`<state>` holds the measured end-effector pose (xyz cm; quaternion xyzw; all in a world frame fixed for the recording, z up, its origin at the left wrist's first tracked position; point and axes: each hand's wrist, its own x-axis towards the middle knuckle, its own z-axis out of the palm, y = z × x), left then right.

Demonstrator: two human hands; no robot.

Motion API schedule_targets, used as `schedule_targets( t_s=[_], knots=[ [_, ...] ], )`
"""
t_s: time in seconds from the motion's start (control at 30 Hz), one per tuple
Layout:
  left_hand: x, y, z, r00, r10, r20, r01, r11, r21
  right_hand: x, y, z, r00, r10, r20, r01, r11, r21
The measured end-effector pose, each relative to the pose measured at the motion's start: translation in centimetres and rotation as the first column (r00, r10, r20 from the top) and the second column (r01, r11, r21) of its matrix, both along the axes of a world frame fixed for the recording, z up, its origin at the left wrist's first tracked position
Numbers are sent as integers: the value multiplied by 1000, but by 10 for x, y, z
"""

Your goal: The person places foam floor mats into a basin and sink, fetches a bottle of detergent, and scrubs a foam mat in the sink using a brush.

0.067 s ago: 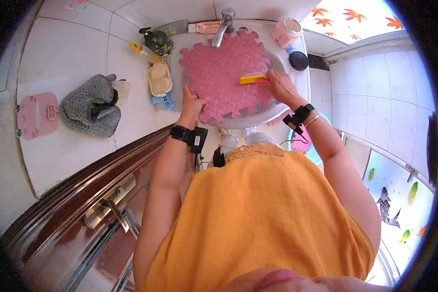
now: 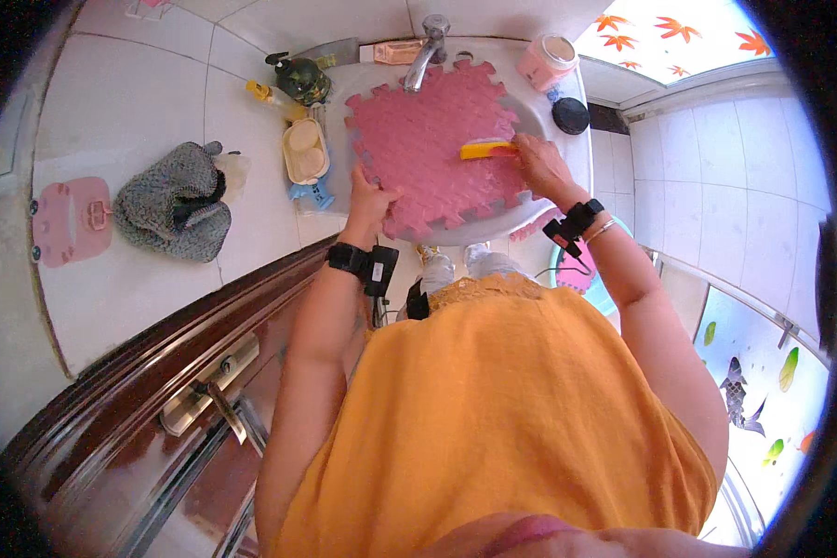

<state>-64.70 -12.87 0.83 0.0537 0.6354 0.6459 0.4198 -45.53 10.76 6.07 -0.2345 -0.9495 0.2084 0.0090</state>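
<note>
A pink notched mat (image 2: 423,135) covers the sink (image 2: 502,223), yellow brush (image 2: 486,150) seemingly touching.

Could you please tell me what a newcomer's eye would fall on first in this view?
Probably the big pink foam mat with jigsaw edges, spread over the white sink below the tap. Next comes the bright yellow brush-like tool on the mat, in the right hand, while the left hand is at the mat's lower left edge. The orange top fills the lower middle.
</note>
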Motion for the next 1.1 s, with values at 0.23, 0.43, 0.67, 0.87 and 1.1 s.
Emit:
schedule_targets(
  t_s=[0.23, 0.43, 0.67, 0.87, 1.1],
  knots=[
    [30, -8, 11, 995, -4, 100, 12, 997, -73, 18, 1, -15, 994, -69, 83, 77, 992, -101],
    [29, -32, 9, 1000, 9, -26, -9, 1000, -13, 15, -7, -22, 996, 4, 95, 7, 993, -121],
    [24, -43, 5, 999, 7, -52, -11, 997, -71, 15, -16, -31, 995, -25, 95, 45, 977, -208],
    [29, -36, -45, 757, -256, -601, 42, 937, -346, 6, -7, -37, 995, -91, -27, 84, 974, -210],
    [17, -34, 10, 962, -104, -253, 85, 993, -84, -15, -26, -38, 921, -29, 388, 181, 914, -362]
  ],
)
